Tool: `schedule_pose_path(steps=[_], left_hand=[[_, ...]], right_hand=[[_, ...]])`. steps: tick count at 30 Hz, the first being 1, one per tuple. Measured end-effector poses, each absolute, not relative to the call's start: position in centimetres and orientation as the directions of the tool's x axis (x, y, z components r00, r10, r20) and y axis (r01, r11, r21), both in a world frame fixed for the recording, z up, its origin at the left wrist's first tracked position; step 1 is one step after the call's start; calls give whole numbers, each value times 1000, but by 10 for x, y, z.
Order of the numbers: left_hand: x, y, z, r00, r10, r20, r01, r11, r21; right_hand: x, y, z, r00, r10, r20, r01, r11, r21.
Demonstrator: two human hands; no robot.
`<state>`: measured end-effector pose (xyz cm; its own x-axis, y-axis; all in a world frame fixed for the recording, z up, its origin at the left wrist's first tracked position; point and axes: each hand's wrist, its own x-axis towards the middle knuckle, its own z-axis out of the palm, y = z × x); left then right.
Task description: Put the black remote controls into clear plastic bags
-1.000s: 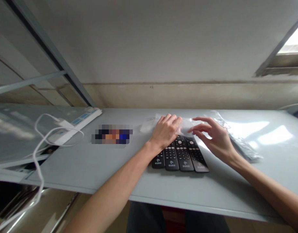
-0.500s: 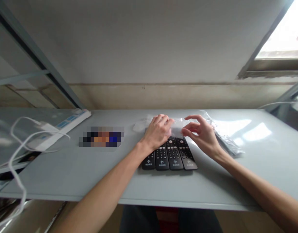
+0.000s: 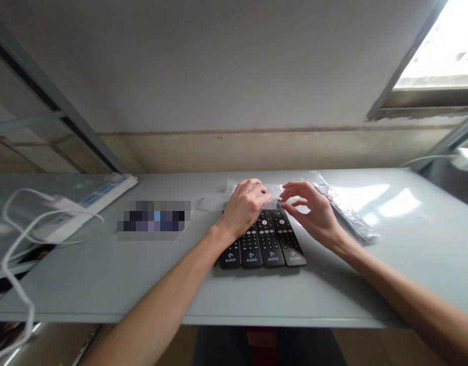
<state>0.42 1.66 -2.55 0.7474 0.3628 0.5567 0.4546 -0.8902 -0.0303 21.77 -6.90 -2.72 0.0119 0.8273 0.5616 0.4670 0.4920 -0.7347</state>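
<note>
Several black remote controls (image 3: 272,249) lie side by side on the grey table, white and grey buttons facing up. Across their far ends is a clear plastic bag (image 3: 213,204). My left hand (image 3: 246,204) rests over the left remotes, its fingers curled onto the plastic and partly hiding it. At the far end of the rightmost remote, my right hand (image 3: 308,208) has thumb and fingertips drawn together in a pinch at the edge of the plastic. The exact spot between those fingertips is too small to make out well.
Right of my right hand lies more crumpled clear plastic (image 3: 355,223) with something dark inside. A blurred-out flat object (image 3: 153,221) sits to the left. Beyond it are a white power strip (image 3: 100,198) and a looping white cable (image 3: 18,284). The wall (image 3: 234,152) borders the table's back.
My right hand's thumb and fingers have come together from apart, at the plastic's edge. My left hand stays nearly in place over the remotes. The whole view has shifted slightly.
</note>
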Motion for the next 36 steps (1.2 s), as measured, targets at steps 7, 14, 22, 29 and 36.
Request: schedule_pose_path(steps=[7,14,22,29,36], left_hand=[[1,12,-19,781,333,528,424,-904,-57],[0,11,-18,652,403,642,547,-836,-31],[1,13,-21,418,384,824,640,-768,33],[1,9,-18,432,439,788,512,-839,186],[5,16,-22,769,312,557,288,-948,133]], right_hand=[[218,-70,-28,-204,707,677,604,635,-481],[220,-70,-31,70,879,472,416,404,-815],[217,-70,-19,96,972,216,91,208,-974],[215,-71,-16,87,989,120,15,119,-993],[218,-70,-18,40,978,203,99,198,-975]])
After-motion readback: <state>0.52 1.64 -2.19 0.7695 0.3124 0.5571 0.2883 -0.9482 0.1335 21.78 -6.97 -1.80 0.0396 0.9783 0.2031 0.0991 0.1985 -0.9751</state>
